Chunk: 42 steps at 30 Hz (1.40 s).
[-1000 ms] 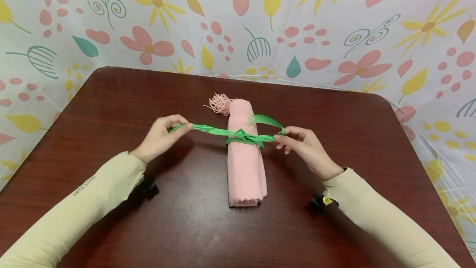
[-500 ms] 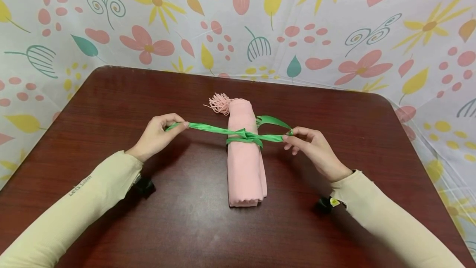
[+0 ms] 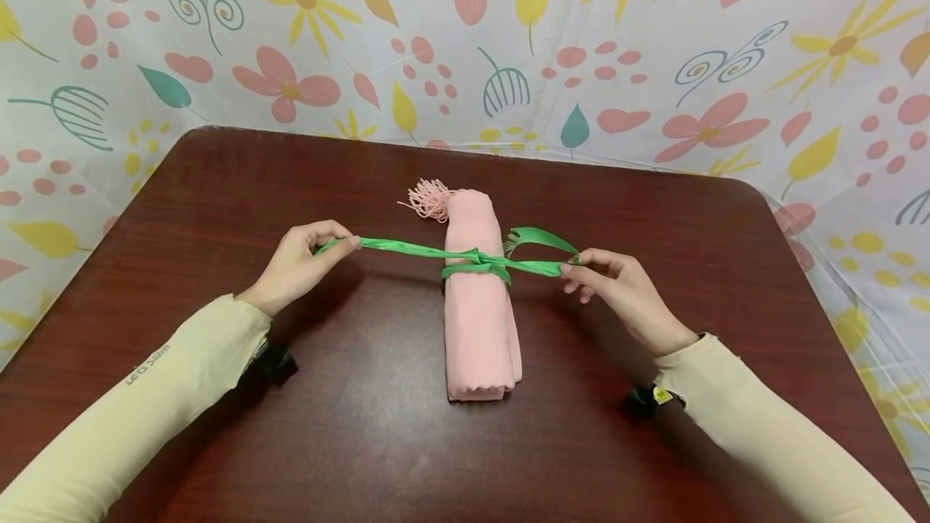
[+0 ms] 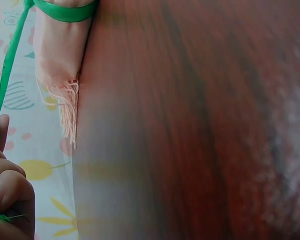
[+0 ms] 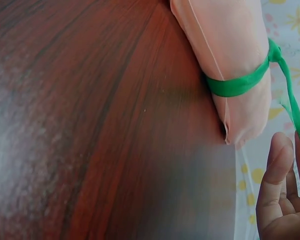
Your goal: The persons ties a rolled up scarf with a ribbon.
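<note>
A rolled pink scarf (image 3: 479, 337) lies lengthwise on the table, its tassel (image 3: 429, 200) sticking out at the far left end. Round its upper half runs a green ribbon (image 3: 407, 248), crossed in a small knot on top. My left hand (image 3: 291, 265) pinches one ribbon end between thumb and fingers, left of the scarf. On the other side my right hand (image 3: 632, 293) pinches the other part, and a loose frayed tail curves back from it towards the scarf. Both lengths are stretched nearly straight. In the right wrist view the ribbon band (image 5: 235, 86) hugs the scarf's side.
The dark red-brown wooden table (image 3: 349, 410) has rounded far corners. Behind it hangs a white curtain (image 3: 450, 63) printed with flowers and leaves. A black wrist camera (image 3: 276, 363) sits under the left sleeve, another (image 3: 643, 399) under the right.
Both hands have moved outwards, the left to the left and the right to the right. The ribbon's knot has drawn smaller and tighter against the scarf, which has stayed in place.
</note>
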Available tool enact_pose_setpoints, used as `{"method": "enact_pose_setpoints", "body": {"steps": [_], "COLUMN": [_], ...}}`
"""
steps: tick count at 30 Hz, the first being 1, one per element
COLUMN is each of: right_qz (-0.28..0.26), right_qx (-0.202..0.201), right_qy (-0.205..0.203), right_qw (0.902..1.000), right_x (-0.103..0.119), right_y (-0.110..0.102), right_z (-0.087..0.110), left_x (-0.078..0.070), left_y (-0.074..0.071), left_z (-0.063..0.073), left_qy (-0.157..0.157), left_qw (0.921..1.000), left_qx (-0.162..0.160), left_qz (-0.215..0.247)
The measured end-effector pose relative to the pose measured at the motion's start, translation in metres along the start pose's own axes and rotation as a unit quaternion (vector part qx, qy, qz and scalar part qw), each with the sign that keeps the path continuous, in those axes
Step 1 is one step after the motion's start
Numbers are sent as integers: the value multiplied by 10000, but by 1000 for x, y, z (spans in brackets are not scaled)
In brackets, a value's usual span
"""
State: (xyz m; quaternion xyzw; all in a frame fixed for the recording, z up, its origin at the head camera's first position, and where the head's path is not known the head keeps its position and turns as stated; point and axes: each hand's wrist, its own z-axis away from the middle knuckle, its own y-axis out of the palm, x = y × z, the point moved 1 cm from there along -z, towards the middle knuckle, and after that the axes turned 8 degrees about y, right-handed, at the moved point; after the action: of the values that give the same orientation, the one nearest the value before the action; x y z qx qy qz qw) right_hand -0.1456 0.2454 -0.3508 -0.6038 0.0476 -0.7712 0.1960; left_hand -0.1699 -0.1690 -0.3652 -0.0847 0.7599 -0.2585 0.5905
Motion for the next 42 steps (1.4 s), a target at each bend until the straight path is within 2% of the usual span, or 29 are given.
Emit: {"method": "enact_pose_setpoints", "body": {"steps": [13,21,30,42], "right_qz": [18,150,207,303], "right_qx": [-110,-175,-311,-474], "right_qy": [168,155,233,361], "right_qw": [9998,9996,9990,9978], "right_x": [-5,-8,-10,-15], "right_y": [-10,-14,-22,-29], "right_z": [4,4,4,3], "left_x": [1,3,7,11], "left_y": [-3,-7,-11,-16], "left_z": [3,6,6,9], "left_qy": [30,-169,-105,-226], "left_qw": [9999,9996,9995,9988], "left_qx": [32,146,112,152], "left_qz": [-126,-161,-270,-410]}}
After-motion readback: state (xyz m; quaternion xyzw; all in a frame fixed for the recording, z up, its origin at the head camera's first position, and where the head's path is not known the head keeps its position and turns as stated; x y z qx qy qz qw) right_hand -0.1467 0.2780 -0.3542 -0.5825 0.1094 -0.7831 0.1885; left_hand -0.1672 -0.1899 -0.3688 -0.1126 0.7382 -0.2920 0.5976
